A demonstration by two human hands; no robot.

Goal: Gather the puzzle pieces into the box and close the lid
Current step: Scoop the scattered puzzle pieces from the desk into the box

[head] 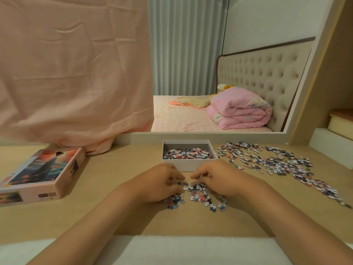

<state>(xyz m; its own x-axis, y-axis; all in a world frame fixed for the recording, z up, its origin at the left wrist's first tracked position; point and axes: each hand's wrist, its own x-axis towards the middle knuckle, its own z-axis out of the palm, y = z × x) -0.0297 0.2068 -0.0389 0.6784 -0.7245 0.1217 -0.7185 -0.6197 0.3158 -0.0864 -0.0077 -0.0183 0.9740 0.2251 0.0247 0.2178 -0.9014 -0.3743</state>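
An open white box (189, 165) stands on the wooden desk, partly filled with puzzle pieces (187, 153). Just in front of it lies a small heap of loose pieces (198, 196). My left hand (160, 182) and my right hand (215, 178) rest on this heap from either side, fingers curled inward over the pieces and nearly meeting. A larger spread of pieces (277, 161) covers the desk to the right. The box lid (42, 175), printed with a picture, lies at the left, picture side up.
A pink cloth (76, 73) hangs down to the desk at the back left. A mirror (219, 73) behind the box reflects a bed. A shelf step (332, 150) rises at the right edge. The desk's front edge (172, 236) is near my forearms.
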